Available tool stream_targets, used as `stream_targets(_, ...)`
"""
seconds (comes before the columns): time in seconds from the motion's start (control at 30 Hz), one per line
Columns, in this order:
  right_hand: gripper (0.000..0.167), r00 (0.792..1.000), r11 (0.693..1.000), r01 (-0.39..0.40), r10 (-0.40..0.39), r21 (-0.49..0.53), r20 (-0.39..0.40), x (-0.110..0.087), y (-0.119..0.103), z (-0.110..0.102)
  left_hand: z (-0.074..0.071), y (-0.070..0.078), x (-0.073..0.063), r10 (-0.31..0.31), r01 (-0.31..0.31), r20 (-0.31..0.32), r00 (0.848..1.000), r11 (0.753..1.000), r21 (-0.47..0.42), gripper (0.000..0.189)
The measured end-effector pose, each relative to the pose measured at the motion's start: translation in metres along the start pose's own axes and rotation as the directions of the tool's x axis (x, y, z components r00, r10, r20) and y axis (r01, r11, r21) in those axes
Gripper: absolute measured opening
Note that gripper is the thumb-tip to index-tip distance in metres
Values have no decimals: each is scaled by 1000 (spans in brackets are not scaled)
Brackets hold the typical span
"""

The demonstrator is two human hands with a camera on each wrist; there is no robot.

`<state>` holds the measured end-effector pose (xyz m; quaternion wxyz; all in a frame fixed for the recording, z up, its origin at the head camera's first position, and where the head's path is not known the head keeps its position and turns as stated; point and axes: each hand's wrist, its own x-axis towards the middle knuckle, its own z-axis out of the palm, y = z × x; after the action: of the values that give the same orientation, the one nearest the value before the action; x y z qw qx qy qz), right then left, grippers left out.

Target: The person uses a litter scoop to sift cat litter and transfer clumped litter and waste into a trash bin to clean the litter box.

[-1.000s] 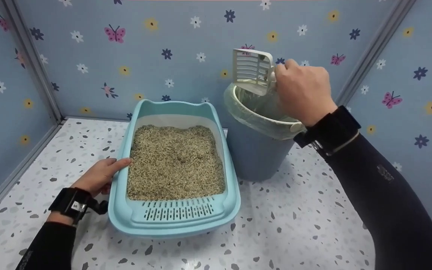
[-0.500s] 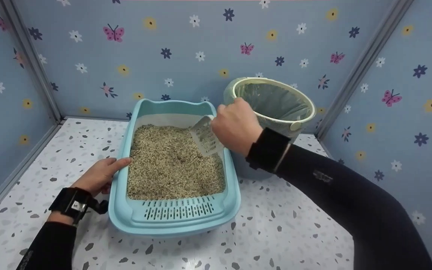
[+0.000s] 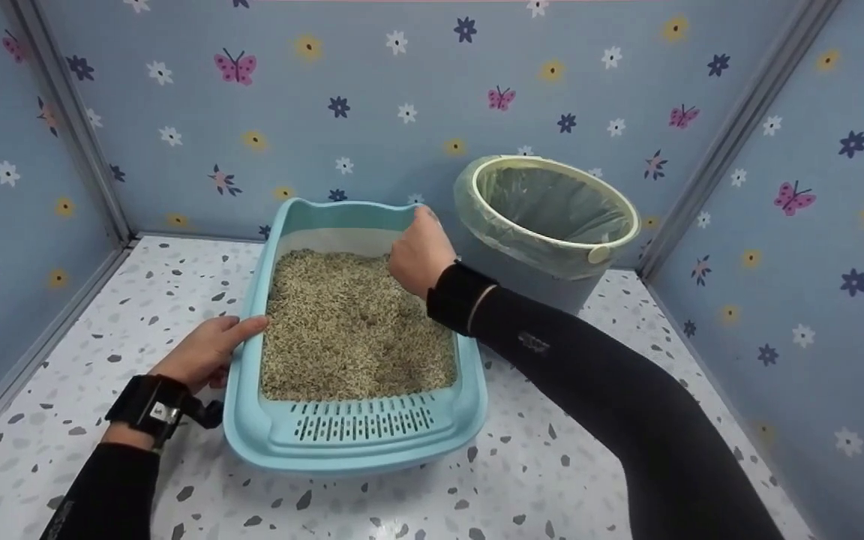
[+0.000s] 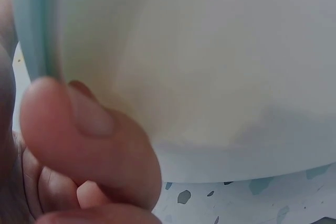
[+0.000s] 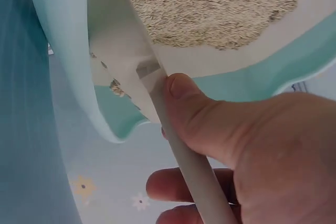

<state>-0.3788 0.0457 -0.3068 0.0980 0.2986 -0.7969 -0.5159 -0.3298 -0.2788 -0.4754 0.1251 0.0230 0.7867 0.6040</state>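
Note:
A light blue litter box [image 3: 357, 454] filled with tan pellet litter [image 3: 334, 322] sits on the speckled floor. My left hand [image 3: 211, 345] grips its left rim, thumb over the edge; in the left wrist view curled fingers [image 4: 100, 135] press against the pale outer wall. Over the far right part of the box is my right hand [image 3: 423, 253], holding a litter scoop [image 5: 126, 35] by its handle, thumb along the top. The right wrist view has the scoop's blade inside the box near the side wall. My hand hides the scoop in the head view.
A grey bin [image 3: 537, 281] lined with a translucent bag [image 3: 507, 232] stands right behind the box, close to its right side. Flowered wall panels [image 3: 372, 75] enclose the back and both sides.
My right hand has brought the scoop from above the bin leftward and down to the litter box. My left hand keeps its grip on the rim.

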Motion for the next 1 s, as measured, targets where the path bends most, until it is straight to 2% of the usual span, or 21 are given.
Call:
stream_targets(0.13,41,999,999,16,-14,-44,51,20,-9,6,0,0,0,6,-6,3,1000,1000,21,67)
stream_targets(0.3,40,993,1000,-4,7,-27,114,39,-19,18,2,1,0,17,-17,4,1000,999,48,71)
stream_targets(0.5,43,980,1000,-10,14,-20,199,55,-20,26,0,2,-2,6,-7,5,1000,1000,13,69)
stream_targets(0.6,44,973,999,-11,2,38,231,60,-17,34,0,2,-3,13,-13,1,1000,1000,28,69)
stream_targets(0.77,48,965,984,-57,11,168,262,63,-12,46,-2,1,-2,15,-15,1,1000,999,45,70)
stream_targets(1.0,50,976,958,-103,45,268,214,58,-9,51,-1,-2,0,8,-8,1,1000,1000,29,69)
